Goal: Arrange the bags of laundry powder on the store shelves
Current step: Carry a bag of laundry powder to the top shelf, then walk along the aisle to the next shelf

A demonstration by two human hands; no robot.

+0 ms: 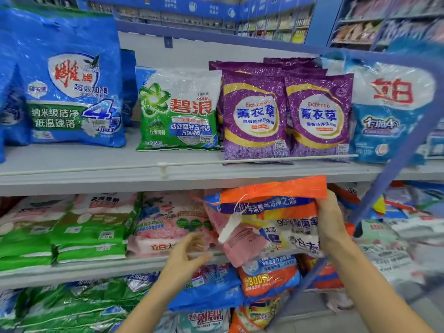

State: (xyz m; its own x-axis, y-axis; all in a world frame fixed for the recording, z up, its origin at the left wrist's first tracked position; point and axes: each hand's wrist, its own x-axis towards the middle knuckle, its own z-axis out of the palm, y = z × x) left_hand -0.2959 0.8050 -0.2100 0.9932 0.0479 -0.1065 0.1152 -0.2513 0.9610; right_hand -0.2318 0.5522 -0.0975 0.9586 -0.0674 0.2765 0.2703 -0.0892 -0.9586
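Observation:
My right hand [330, 222] grips the right edge of an orange, blue and white laundry powder bag [276, 212], held upright in front of the middle shelf. A pink bag [237, 239] hangs against its lower left side. My left hand [185, 255] hovers just left of them, fingers loosely spread, holding nothing, in front of a pink floral bag [168, 219] lying on the middle shelf. The top shelf carries a big blue bag [69, 87], a green and white bag [177, 109], two purple lavender bags [286, 114] and a blue and white bag [386, 109].
A thin white rail [163, 165] runs along the top shelf's front edge. Green bags [72, 234] are stacked at the middle shelf's left. Blue, orange and green bags fill the shelf below [266, 277]. A blue basket handle [403, 150] arcs across the right side.

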